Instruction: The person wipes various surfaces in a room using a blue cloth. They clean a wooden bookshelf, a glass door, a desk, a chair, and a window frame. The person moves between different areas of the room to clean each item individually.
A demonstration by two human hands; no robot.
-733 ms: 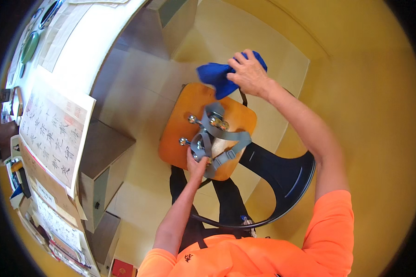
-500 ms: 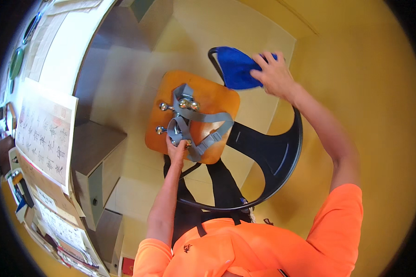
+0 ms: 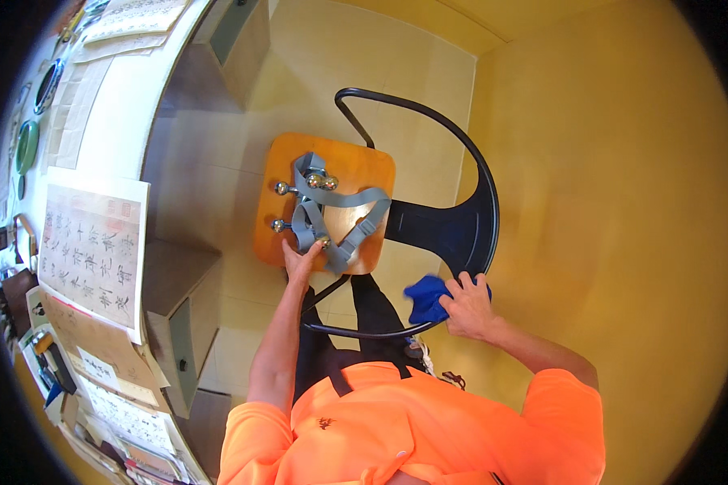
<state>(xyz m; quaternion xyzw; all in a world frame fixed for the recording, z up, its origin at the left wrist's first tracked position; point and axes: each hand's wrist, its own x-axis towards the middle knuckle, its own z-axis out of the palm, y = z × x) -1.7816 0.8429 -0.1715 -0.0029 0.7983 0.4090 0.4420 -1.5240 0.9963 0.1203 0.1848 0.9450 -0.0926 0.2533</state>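
Note:
A blue cloth [image 3: 429, 299] is bunched under my right hand [image 3: 467, 307], whose fingers press it around the chair's curved black rail [image 3: 481, 194] at the near right. On the orange wooden chair seat [image 3: 364, 166] lies a device with shiny metal balls [image 3: 315, 181] on short stems. A grey webbing strap [image 3: 364, 198] with a buckle loops over it. My left hand [image 3: 301, 260] is at the seat's near edge, thumb and fingers around the device's near end, thumb against a ball. Part of its grip is hidden.
A desk on the left holds sheets of brush writing [image 3: 93, 250], a green oval dish [image 3: 27, 147] and stationery. Wooden drawer cabinets [image 3: 178, 323] stand below it. A yellow wall [image 3: 607, 202] rises on the right. My legs are close to the chair's near side.
My right hand has carried the blue cloth from the rail's far end around to its near right part. The left hand remains by the metal-ball device; the view has shifted slightly.

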